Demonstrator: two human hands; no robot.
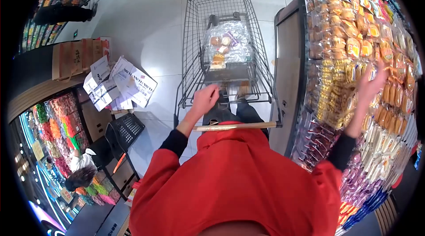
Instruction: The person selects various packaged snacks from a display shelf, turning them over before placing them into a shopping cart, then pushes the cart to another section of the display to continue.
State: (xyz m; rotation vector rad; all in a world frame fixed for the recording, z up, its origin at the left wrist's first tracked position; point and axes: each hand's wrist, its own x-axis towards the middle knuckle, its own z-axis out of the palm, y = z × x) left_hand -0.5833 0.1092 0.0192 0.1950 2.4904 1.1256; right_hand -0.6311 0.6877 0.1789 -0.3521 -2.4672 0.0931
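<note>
My left hand (206,98) is loosely closed above the near end of a wire shopping cart (189,36), just forward of its wooden handle bar (237,126). Nothing sticks out of its fingers. My right hand (372,83) reaches over the display of packaged baked goods at my right, its fingers apart and somewhat blurred. Under and beside it are wrapped buns (352,28), yellow-wrapped snacks (331,87) and long bread packs (392,96). Inside the cart lies a clear plastic bag (228,43) with a few packaged items in it.
At the left stand cardboard boxes (73,59), printed sheets (128,83) and a black basket (126,129). Candy-filled shelves (57,121) are lower left, with a person (84,165) beside them. The display's dark side panel (287,67) runs close along the cart's right.
</note>
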